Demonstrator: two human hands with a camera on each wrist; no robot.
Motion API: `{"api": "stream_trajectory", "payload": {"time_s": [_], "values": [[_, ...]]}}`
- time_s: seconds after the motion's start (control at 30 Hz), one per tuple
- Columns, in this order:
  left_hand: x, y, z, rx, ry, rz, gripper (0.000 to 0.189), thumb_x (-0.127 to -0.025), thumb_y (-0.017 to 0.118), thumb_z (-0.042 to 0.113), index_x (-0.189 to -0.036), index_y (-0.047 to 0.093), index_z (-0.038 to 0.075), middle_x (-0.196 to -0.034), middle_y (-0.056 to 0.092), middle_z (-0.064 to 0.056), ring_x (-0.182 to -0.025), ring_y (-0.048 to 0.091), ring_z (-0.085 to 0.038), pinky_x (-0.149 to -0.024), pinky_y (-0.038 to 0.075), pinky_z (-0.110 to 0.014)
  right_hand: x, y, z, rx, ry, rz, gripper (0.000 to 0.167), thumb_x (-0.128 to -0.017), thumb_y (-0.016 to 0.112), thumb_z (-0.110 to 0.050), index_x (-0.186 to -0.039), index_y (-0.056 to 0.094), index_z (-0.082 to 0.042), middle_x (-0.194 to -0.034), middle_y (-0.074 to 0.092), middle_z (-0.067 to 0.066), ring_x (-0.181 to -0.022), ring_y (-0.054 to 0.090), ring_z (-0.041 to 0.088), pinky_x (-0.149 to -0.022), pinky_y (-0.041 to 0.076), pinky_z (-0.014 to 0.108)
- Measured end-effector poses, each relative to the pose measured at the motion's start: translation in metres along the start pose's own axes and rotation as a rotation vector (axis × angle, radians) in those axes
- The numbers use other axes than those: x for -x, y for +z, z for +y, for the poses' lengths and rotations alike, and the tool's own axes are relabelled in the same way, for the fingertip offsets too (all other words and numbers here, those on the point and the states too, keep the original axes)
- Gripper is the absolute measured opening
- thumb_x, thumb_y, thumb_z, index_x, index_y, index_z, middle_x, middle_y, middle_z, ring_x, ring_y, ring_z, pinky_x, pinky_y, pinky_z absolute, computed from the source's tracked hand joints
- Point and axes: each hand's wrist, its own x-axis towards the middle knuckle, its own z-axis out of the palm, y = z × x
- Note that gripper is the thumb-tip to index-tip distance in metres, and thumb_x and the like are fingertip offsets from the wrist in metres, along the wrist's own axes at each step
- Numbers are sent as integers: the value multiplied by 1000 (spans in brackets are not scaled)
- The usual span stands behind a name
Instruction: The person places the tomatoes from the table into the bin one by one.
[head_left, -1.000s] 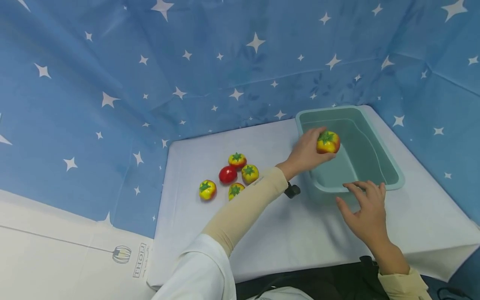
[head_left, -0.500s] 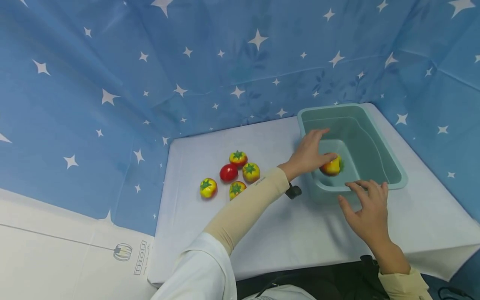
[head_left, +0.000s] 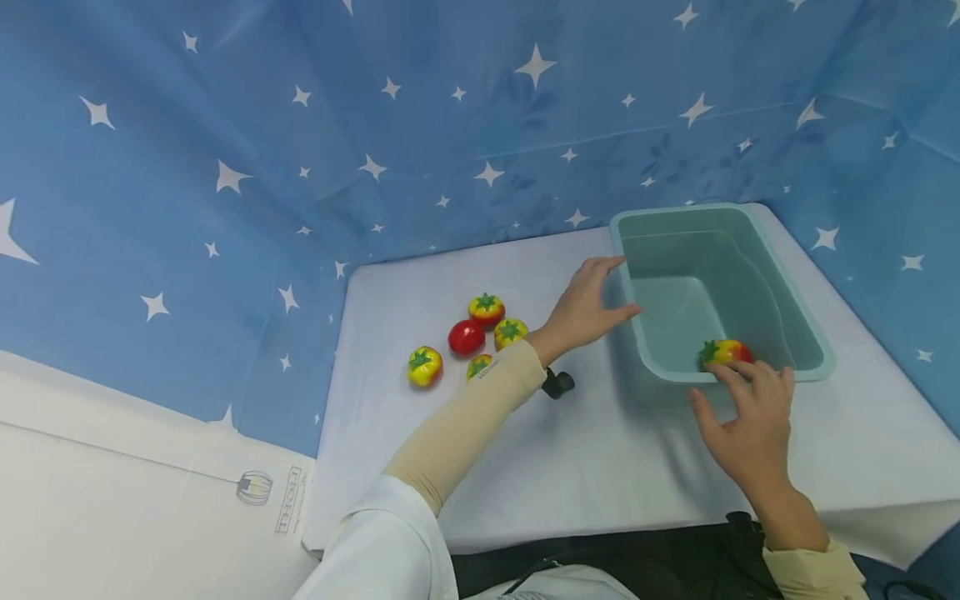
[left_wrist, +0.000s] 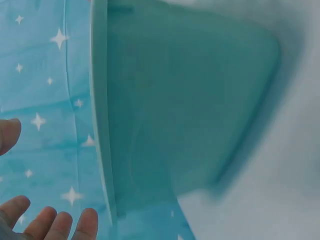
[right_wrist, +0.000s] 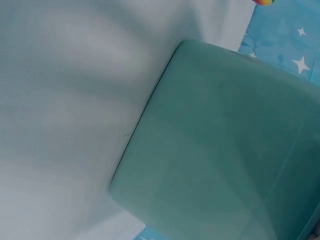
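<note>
In the head view a yellow-and-red toy fruit (head_left: pixel 729 352) with a green leafy top lies inside the pale green plastic basin (head_left: pixel 628 292), against its near wall. My left hand (head_left: pixel 579 310) hovers at the basin's left rim, fingers and thumb spread and nothing between them. The left wrist view shows its fingers (left_wrist: pixel 86 224) beside the basin's outer wall (left_wrist: pixel 190 100). At the near rim is my right hand (head_left: pixel 750 433), thumb apart and fingers loosely bent; whether the fingertips touch the rim is unclear. In the right wrist view the basin's wall (right_wrist: pixel 210 145) dominates.
Left of the basin, on the white cloth-covered table (head_left: pixel 577 467), lie a red tomato-like fruit (head_left: pixel 467 337) and several yellow-and-red ones, including one toy fruit (head_left: pixel 425 367) farther left. My left forearm partly covers another. A blue star-patterned curtain (head_left: pixel 450 117) hangs behind.
My left hand has let go of the toy fruit over the basin and moved back left to the rim. Inside, the fruit has rolled right and toward the near wall. My right hand stays about the same.
</note>
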Motion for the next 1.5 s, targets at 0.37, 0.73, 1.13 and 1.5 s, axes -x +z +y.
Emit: {"api": "stream_trajectory", "payload": {"time_s": [0.37, 0.73, 1.13, 1.5], "values": [[29, -84, -54, 99, -75, 185, 70, -92, 67, 36, -150, 35, 14, -148, 38, -5, -130, 40, -15, -101, 46, -31, -1, 7, 1, 11, 5, 59, 46, -83, 64, -35, -100, 68, 8, -103, 60, 30, -103, 49, 52, -109, 13, 70], [78, -105, -117, 133, -280, 239, 59, -93, 67, 29, -145, 43, 14, -144, 45, -2, -128, 47, -19, -103, 45, -34, -4, 11, -3, 25, 13, 98, 47, -83, 60, -35, -100, 67, 9, -103, 60, 30, -102, 48, 51, -110, 15, 65], [126, -49, -159, 87, -419, 130, 55, -91, 69, 30, -140, 50, 13, -141, 48, -5, -130, 46, -26, -108, 40, -43, 1, 17, -4, 20, 37, 112, 44, -82, 58, -33, -93, 67, 8, -97, 60, 28, -98, 50, 51, -110, 13, 66], [159, -4, -174, -59, -471, 69, 67, -84, 78, 27, -143, 46, 20, -146, 36, -1, -129, 40, -22, -107, 41, -40, 1, 17, -1, 58, 13, 108, 46, -83, 56, -35, -96, 66, 8, -100, 59, 28, -100, 49, 50, -110, 14, 66]]}}
